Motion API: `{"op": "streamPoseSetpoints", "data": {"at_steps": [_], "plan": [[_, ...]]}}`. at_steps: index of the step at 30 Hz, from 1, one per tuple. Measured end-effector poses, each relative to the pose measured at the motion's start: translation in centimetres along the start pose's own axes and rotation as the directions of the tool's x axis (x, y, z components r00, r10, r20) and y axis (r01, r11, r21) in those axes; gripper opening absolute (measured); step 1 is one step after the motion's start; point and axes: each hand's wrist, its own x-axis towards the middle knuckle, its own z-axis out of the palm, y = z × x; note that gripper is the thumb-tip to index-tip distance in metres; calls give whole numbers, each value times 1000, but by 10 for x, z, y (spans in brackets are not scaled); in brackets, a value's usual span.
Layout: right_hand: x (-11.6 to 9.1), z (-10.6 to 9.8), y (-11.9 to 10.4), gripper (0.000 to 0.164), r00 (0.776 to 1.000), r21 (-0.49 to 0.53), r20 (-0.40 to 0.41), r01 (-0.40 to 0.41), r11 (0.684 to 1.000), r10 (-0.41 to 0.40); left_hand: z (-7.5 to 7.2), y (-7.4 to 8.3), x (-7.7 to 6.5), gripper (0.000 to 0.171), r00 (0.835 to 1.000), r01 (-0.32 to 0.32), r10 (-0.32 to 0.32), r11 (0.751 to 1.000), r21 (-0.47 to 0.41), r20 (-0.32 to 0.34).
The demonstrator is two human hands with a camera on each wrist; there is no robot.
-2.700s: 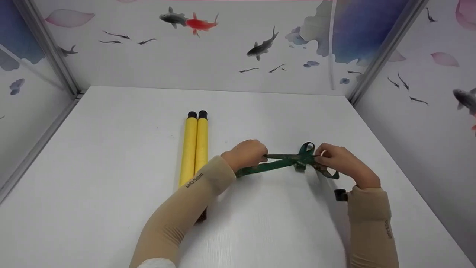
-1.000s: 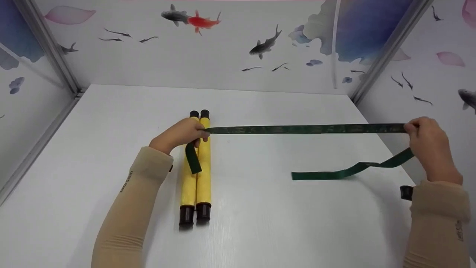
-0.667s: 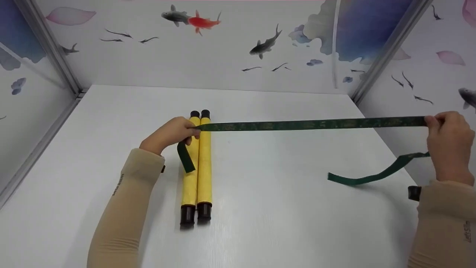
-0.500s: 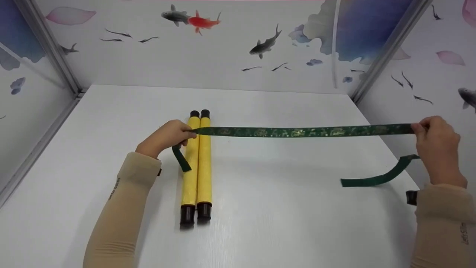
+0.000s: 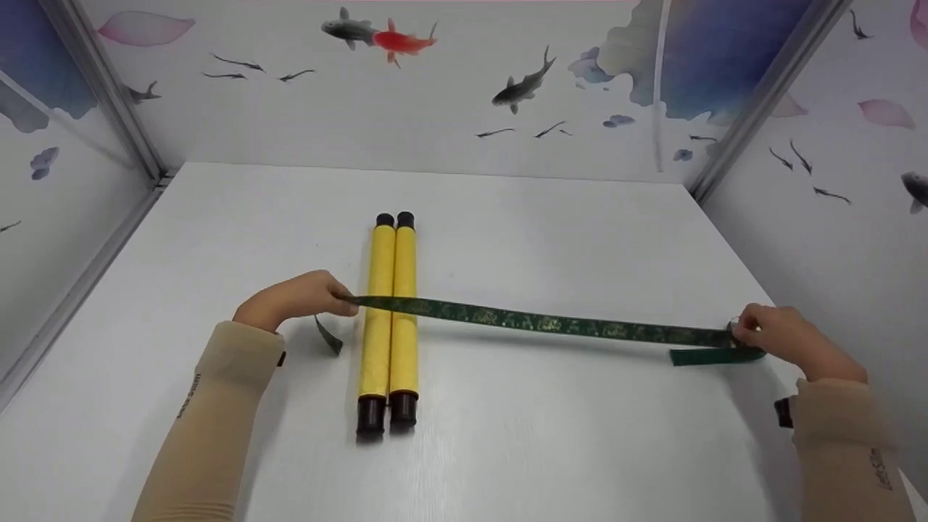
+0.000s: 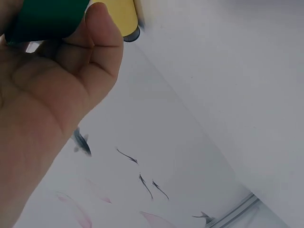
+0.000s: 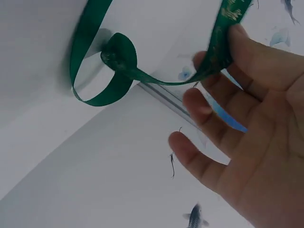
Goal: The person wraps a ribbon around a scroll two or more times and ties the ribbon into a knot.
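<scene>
A green ribbon [image 5: 507,318] with a gold print stretches between the two hands, crossing over two yellow rolls with black end caps. My left hand [image 5: 301,296], just left of the rolls, pinches one part of it, and a short tail hangs below. At the table's right side my right hand [image 5: 786,337] pinches the other part between thumb and forefinger. In the right wrist view, the other fingers of that hand are spread apart and the ribbon's loose end [image 7: 114,95] curls in a loop. The left yellow roll [image 5: 377,341] and right yellow roll [image 5: 404,348] lie side by side.
The white table [image 5: 551,428] meets a back wall [image 5: 254,123] printed with fish and petals. Printed side panels with grey metal posts [image 5: 768,94] stand at left and right. Beige sleeves [image 5: 210,413] cover both forearms.
From a bunched shape, the ribbon has been pulled out long. Both hands have since come down toward the table's front, the left also moving left, bringing the ribbon across the middle of the rolls.
</scene>
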Motion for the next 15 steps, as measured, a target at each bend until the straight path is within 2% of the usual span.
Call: {"op": "streamPoseSetpoints", "data": {"at_steps": [3, 7, 11, 15], "plan": [[2, 7, -1, 12, 997, -2, 70, 46, 999, -46, 0, -6, -7, 54, 998, 51, -51, 999, 9, 34], [6, 11, -4, 11, 993, -5, 102, 64, 998, -63, -4, -13, -16, 71, 993, 117, -117, 993, 30, 14], [10, 11, -10, 14, 992, 2, 121, 45, 999, -45, -7, -18, -20, 61, 990, 141, -142, 989, 47, 12], [14, 10, -23, 24, 989, 15, 145, 17, 1000, -19, -9, -17, -21, 49, 985, 169, -169, 984, 62, 9]]}}
